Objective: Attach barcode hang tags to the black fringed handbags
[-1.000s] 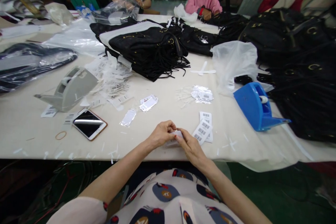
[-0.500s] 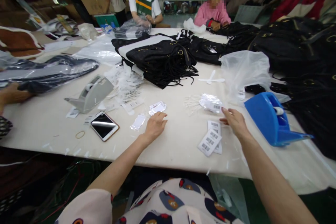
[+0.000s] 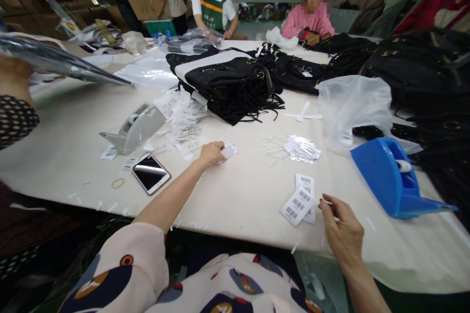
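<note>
My left hand (image 3: 211, 153) reaches out over the white table (image 3: 238, 195), fingers curled on a small clear packet with a white tag (image 3: 229, 150). My right hand (image 3: 341, 227) rests near the table's front edge, just right of two stacked barcode labels (image 3: 299, 200). Its thumb and forefinger are pinched together on something thin and white that I cannot make out. A crinkled clear packet of tags (image 3: 303, 148) lies beyond the labels.
A grey tape dispenser (image 3: 134, 127), a phone (image 3: 150, 172) and a rubber band (image 3: 118, 183) lie left. A blue tape dispenser (image 3: 389, 176) and a clear plastic bag (image 3: 352, 102) sit right. Black fringed bags (image 3: 235, 83) fill the far side. A co-worker's dotted sleeve (image 3: 14, 117) is at left.
My hands, joined at the front edge, have parted. The left went forward onto the tag packet; the right reached out, then drew back. The co-worker at left lifted a plastic-wrapped item.
</note>
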The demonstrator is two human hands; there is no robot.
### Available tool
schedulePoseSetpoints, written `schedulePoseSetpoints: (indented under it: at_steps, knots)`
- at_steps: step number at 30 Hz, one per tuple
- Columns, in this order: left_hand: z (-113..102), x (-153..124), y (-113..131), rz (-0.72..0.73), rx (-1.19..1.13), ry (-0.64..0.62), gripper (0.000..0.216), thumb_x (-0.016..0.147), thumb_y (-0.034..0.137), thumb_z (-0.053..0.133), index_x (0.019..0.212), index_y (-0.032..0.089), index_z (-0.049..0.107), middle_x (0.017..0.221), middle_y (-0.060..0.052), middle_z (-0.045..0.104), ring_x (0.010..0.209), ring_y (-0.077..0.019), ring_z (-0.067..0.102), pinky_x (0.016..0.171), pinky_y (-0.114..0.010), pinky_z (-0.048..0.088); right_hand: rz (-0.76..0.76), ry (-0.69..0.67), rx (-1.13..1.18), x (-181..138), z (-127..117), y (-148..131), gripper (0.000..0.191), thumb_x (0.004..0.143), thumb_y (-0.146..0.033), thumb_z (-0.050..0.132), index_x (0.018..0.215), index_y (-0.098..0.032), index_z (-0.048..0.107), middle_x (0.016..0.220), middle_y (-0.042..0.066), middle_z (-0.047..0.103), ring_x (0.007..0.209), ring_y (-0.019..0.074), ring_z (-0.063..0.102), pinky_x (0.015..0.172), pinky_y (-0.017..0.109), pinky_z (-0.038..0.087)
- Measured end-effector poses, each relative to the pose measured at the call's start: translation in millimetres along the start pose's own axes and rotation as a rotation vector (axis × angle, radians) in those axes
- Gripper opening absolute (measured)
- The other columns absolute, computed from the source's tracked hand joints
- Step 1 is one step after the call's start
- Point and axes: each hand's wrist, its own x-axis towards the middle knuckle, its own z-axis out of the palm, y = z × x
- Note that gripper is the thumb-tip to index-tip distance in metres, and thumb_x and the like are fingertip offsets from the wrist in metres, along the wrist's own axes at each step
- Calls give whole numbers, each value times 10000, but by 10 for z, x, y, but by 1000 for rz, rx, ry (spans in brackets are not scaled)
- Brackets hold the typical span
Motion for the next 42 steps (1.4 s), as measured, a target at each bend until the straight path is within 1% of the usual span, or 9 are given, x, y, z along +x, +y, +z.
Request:
schedulePoseSetpoints:
  at_steps: [7, 12, 15, 18, 22, 25, 29, 37, 42]
  knots:
    - [-83, -540, 363, 51, -851, -76, 263, 515, 325, 679, 591, 143, 506, 529, 53, 477, 513, -83, 439, 510, -216, 309, 75, -317, 451, -93, 306, -692, 259, 773, -387, 550, 939, -198, 614, 937, 67, 639, 827, 187, 584, 748, 336, 460]
    - [62, -1044, 685, 172, -876, -350, 257, 564, 356, 670, 584, 141, 530, 527, 37, 489, 534, -98, 458, 538, -238, 350, 249, -464, 821, 0, 620, -1020, 240, 700, -374, 637, 858, -193, 635, 802, 20, 659, 758, 167, 580, 720, 319, 456]
    - [126, -1168, 656, 267, -510, -195, 221, 621, 382, 655, 705, 183, 612, 688, 6, 608, 748, -175, 547, 767, -360, 401, 302, -388, 903, 15, 692, -1023, 160, 685, -342, 651, 747, -194, 650, 681, -20, 627, 666, 132, 539, 677, 287, 437]
    - [127, -1247, 571, 341, -113, 131, 342, 611, 364, 702, 916, 230, 625, 1010, -60, 636, 1104, -302, 446, 975, -541, 203, 352, -291, 891, 19, 672, -966, 141, 672, -327, 661, 725, -196, 656, 655, -33, 610, 647, 118, 514, 671, 273, 418]
    - [125, -1366, 613, 453, -120, 272, 464, 686, 383, 649, 1099, 198, 547, 1202, -108, 548, 1181, -295, 397, 1006, -494, 214, 397, -267, 930, 33, 614, -937, 152, 657, -322, 677, 734, -191, 663, 648, -28, 605, 627, 109, 493, 651, 266, 407]
    - [226, -1417, 729, 332, -475, 45, 248, 746, 369, 564, 899, 178, 606, 955, -68, 650, 926, -212, 559, 827, -353, 408, 417, -304, 995, 50, 601, -947, 150, 654, -310, 685, 736, -186, 663, 655, -24, 603, 617, 103, 480, 627, 255, 388]
    - [437, -1451, 817, 36, -1023, -271, 218, 750, 332, 510, 622, 157, 534, 528, 5, 580, 513, -108, 513, 555, -240, 403, 473, -300, 1012, 55, 634, -925, 164, 633, -310, 702, 714, -174, 656, 626, -28, 580, 591, 97, 457, 590, 248, 357]
    - [558, -1481, 839, -6, -1237, -282, 241, 717, 355, 572, 623, 136, 533, 471, 18, 553, 452, -69, 453, 496, -201, 332, 594, -398, 1013, -137, 766, -860, 212, 620, -343, 707, 692, -150, 653, 631, -5, 604, 589, 117, 480, 585, 272, 360]
    - [614, -1457, 874, -42, -1327, -210, 307, 657, 386, 651, 823, 132, 603, 448, 65, 481, 428, -60, 412, 464, -195, 308, 569, -354, 992, -187, 779, -846, 199, 620, -339, 707, 692, -160, 657, 607, -20, 589, 560, 96, 441, 551, 247, 331]
